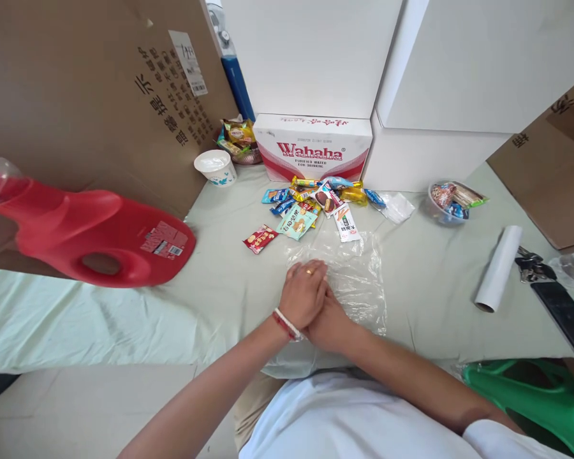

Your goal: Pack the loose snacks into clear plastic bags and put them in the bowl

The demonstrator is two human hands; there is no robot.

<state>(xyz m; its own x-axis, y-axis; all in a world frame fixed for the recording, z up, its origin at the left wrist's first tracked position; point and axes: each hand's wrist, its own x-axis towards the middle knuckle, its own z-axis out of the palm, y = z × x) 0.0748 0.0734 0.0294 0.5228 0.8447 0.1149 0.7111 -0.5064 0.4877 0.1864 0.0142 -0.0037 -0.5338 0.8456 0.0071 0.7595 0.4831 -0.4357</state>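
Observation:
My left hand (302,294), with a ring and a red-and-white bracelet, is laid over my right hand (332,324). Its fingers curl around the right hand. Most of the right hand's fingers are hidden beneath it. Both rest at the near left part of a crumpled clear plastic bag (361,290) that lies on the cloth. Just beyond the bag is a loose pile of wrapped snacks: a red packet (260,239), a light green packet (297,220), a white packet (347,224), a chocolate pie packet (328,198) and several blue and yellow ones.
A red jug (100,239) lies at left. Behind are a paper cup (216,169), a basket of snacks (242,143) and a Wahaba-style water carton (313,150). At right are a snack bowl (447,213), a white roll (500,268), keys (533,264), a phone (562,319) and a green stool (530,389).

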